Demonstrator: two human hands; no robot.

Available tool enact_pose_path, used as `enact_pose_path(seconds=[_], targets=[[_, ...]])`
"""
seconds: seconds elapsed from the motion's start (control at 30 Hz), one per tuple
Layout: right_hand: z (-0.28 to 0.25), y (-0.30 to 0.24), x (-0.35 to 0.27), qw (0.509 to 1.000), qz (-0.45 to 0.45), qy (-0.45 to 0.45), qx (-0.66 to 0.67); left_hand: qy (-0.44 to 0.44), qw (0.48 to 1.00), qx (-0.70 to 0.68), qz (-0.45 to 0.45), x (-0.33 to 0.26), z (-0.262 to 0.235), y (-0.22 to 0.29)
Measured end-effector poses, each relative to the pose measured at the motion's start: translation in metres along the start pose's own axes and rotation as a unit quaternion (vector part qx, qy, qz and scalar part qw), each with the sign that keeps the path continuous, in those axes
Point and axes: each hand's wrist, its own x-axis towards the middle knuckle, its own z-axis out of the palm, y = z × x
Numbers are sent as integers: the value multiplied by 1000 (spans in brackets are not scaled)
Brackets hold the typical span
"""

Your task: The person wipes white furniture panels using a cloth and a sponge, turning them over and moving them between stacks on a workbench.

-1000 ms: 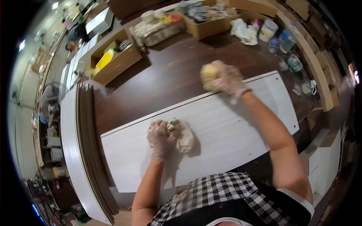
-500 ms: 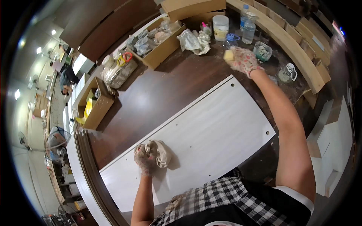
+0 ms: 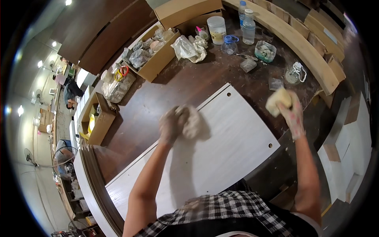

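Over the far edge of a white panel (image 3: 221,150), my left hand (image 3: 170,125) in a thin glove is closed on a bunched beige rag (image 3: 191,123), both a little blurred. The panel lies slantwise on the dark brown table (image 3: 146,110) and has small holes along its right end. My right hand (image 3: 293,116), in a glove with pink spots, grips a pale yellow sponge (image 3: 278,102) just beyond the panel's right end. Close to that hand lies a small clear plastic box (image 3: 275,83), with a glass jar (image 3: 293,76) with a white cord past it.
Farther back stand a white tub (image 3: 216,31), water bottles (image 3: 248,27), a cut-off plastic container (image 3: 265,52) and a cardboard box of plastic bags (image 3: 158,59). A smaller box (image 3: 98,122) sits at left. Stacked panels (image 3: 94,185) line the left side; a curved wooden rail (image 3: 292,39) bounds the right.
My right hand has come back toward me and to the right with the sponge. The left hand has carried the rag up and right across the panel to its far edge.
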Motion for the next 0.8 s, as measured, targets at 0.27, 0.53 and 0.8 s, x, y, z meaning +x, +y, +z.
enact_pose_path(seconds=[0.27, 0.53, 0.8], targets=[[-29, 29, -104, 974, 82, 155, 146, -26, 986, -125, -105, 162, 36, 98], [4, 11, -119, 955, 112, 104, 255, 25, 979, -68, -192, -34, -36, -6], [105, -37, -162, 751, 175, -147, 620, 121, 912, 33, -391, -292, -104, -147]])
